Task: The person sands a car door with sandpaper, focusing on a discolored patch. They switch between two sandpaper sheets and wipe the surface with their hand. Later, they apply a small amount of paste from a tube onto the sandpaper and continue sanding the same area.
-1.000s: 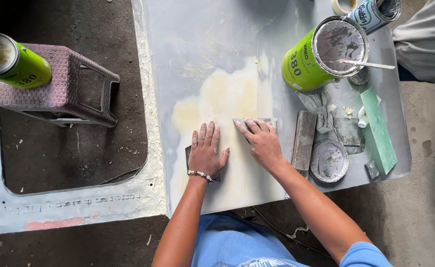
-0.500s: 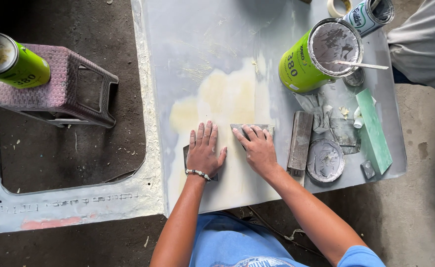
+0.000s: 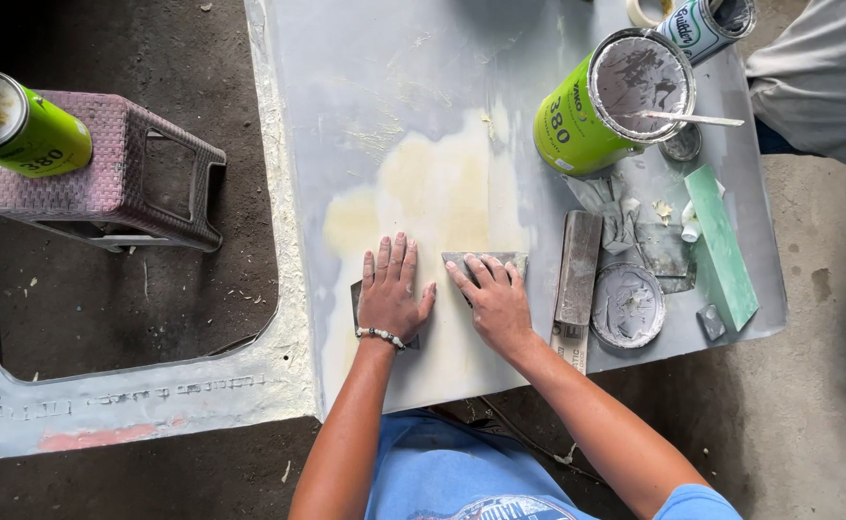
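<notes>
Sandpaper sheet [image 3: 486, 262] lies flat on the yellowish filler patch [image 3: 433, 193], both hands pressing it, left hand [image 3: 391, 294] and right hand [image 3: 495, 300] spread open-palmed; patch edges look unsanded.

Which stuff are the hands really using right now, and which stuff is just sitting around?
In use:
- left hand and right hand, flat on a grey sanding sheet
- grey panel with its yellowish patch

Just lying about:
- open green can with a stick
- sanding block
- round lid
- green block
- pink stool
</notes>
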